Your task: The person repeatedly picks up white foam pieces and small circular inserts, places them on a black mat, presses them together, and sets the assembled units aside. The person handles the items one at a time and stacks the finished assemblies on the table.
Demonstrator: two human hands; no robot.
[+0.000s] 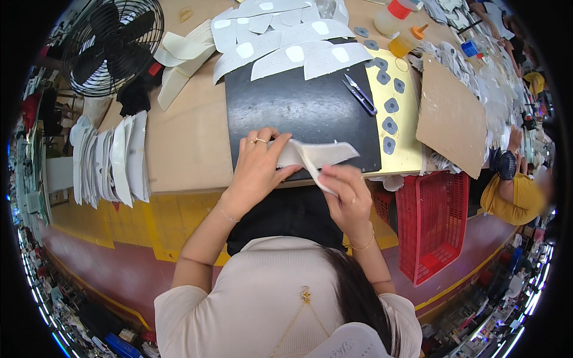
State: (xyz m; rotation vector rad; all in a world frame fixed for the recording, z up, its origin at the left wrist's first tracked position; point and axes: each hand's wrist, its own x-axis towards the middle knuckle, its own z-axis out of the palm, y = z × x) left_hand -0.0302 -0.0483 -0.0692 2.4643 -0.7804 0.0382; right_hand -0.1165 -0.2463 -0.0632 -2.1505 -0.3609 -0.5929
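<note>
Over the near edge of a black mat (274, 113), both hands hold a curved white fabric piece (334, 153). My left hand (256, 164) grips its left end between thumb and fingers. My right hand (347, 191) pinches a strip of it that folds back toward me; whether this strip is a separate layer I cannot tell. Beyond my hands, several perforated white cut pieces (268, 59) with bright white oval patches overlap on the mat's far part. Thread snips (360, 95) with dark blue handles lie on the mat's right side.
Right of the mat, grey patches (391, 105) dot a yellow sheet (409, 131), beside a cardboard panel (452, 113) and bottles (407, 40). A black fan (113, 45) and stacked white pieces (136, 158) stand left. A red crate (433, 221) sits below the table's right edge.
</note>
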